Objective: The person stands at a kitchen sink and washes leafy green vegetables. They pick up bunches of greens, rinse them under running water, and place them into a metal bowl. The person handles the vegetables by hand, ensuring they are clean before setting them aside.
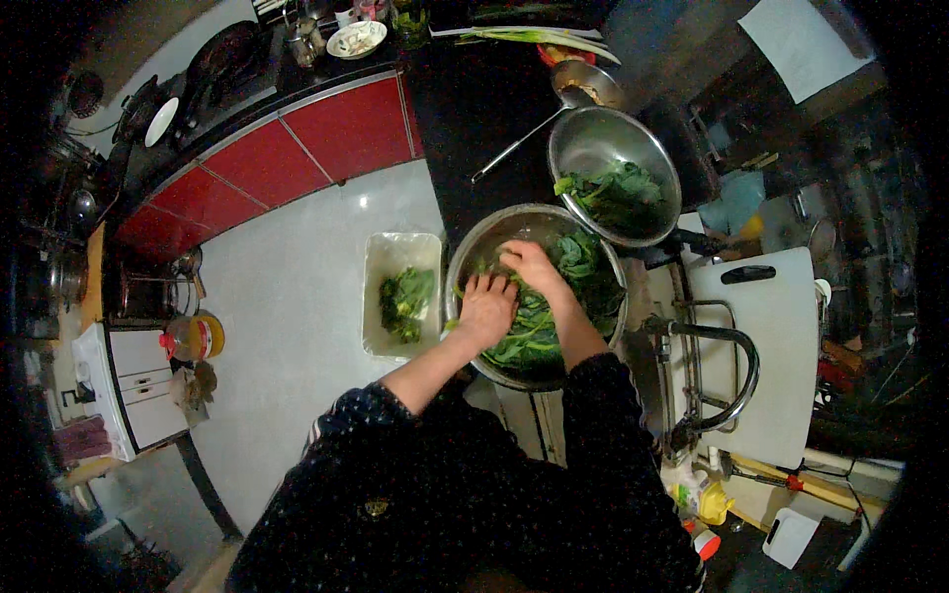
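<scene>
A large metal basin (618,331) full of leafy greens (529,346) stands in front of me. Both of my hands are inside its rim. My left hand (488,310) lies over the greens at the basin's left side, with its fingers bent down around some stems. Slightly farther in and to the right, my right hand (532,265) is closed in a pinch, its fingertips pointing left. Whatever is between those fingertips is too small to make out. Left of the basin, lower down, a white plastic-lined bin (374,336) contains discarded-looking green leaves (405,301).
Behind the basin at right, a metal bowl (603,148) holds more greens. A long-handled ladle or pan (519,143) lies beside it on the black counter (450,128). A curved faucet (746,371) and white cutting board (771,296) stand at right. Scallions (534,38) lie at the back.
</scene>
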